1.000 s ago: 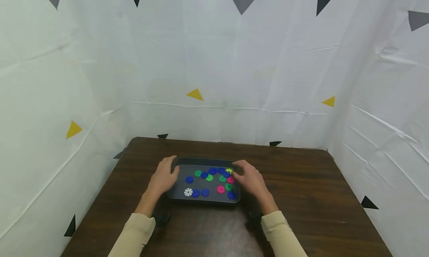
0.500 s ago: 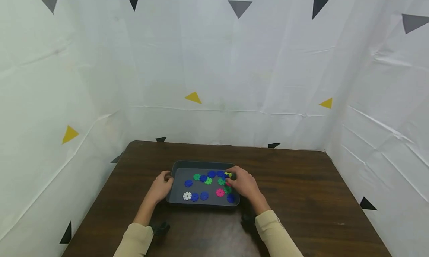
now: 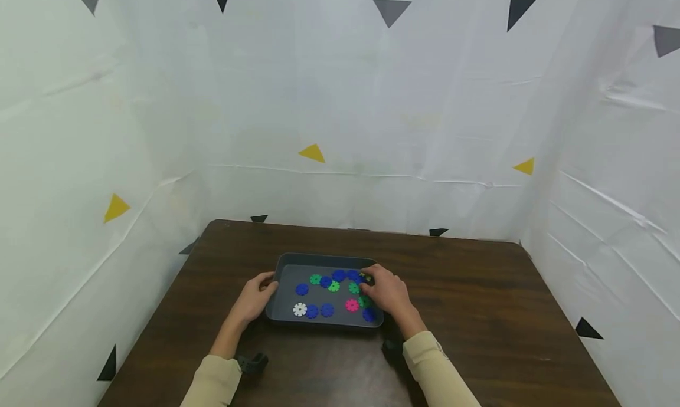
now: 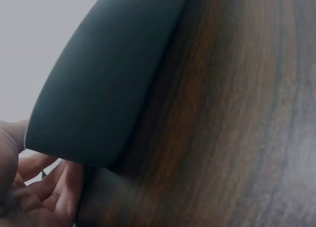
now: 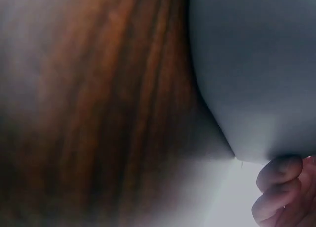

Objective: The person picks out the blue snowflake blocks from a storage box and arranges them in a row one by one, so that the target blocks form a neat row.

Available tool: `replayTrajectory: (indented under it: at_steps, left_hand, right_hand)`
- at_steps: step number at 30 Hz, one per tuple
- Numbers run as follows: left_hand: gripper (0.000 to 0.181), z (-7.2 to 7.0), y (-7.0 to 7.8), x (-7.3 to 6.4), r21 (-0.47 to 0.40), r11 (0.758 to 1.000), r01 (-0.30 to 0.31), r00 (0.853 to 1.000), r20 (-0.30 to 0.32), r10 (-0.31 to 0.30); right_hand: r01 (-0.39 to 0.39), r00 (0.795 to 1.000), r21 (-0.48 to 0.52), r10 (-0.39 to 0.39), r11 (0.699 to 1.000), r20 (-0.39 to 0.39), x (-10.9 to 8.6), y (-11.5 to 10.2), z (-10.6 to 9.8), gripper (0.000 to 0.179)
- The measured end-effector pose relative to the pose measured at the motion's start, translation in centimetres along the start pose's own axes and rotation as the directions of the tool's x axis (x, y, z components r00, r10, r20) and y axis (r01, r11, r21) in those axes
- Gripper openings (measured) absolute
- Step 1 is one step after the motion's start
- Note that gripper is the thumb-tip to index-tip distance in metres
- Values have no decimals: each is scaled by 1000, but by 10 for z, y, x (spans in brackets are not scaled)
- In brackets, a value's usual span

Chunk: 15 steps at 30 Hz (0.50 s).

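Cream sleeves (image 3: 212, 383) come in at the front, with a dark gadget (image 3: 252, 363) by each wrist. Past those, the left hand (image 3: 249, 301) pinches the left end of a grey tray (image 3: 313, 298) and the right hand (image 3: 389, 289) is curled round the right end, so both hands are gripping it. Can't tell from here if the tray sits flat on the brown worktop (image 3: 478, 312) or a hair off it.

Inside there's a bunch of little notched discs. Near side: a white disc (image 3: 300, 309) right up by a blue disc (image 3: 312, 311), another blue just beside, a pink disc (image 3: 352, 305) further right, then one more blue in the near right corner. Behind them, a few green discs (image 3: 333, 286) and more blues, mostly toward the far right, plus a yellowish disc (image 3: 368, 278) peeking out by the right hand.

Beyond the worktop it's creased white sheeting (image 3: 361, 88) with yellow triangles (image 3: 311, 153) partway up, grey triangles (image 3: 392, 10) mostly high, black triangles (image 3: 523, 7) high and low.
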<state>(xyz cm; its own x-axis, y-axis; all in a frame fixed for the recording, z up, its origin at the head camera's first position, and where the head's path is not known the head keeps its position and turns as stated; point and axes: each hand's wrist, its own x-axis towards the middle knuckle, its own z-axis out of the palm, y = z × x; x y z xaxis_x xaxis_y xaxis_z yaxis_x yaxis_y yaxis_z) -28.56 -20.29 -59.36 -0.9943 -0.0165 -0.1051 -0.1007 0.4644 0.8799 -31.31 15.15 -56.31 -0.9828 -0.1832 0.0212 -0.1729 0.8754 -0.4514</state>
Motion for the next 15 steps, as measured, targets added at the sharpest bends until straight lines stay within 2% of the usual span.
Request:
replayTrajectory:
  at_steps: [6,15]
  left_hand:
    - [53,-2,-9,-1,-49,999,-6,1000,12,7]
    - [52,-3,-13,-1,-64,998,-4,1000,6,4]
  right_hand:
    - [-23,1000,-57,24,998,6,3,-3,-1,40]
    - [-33,999,-43,34,999,18,6,-4,-2,37]
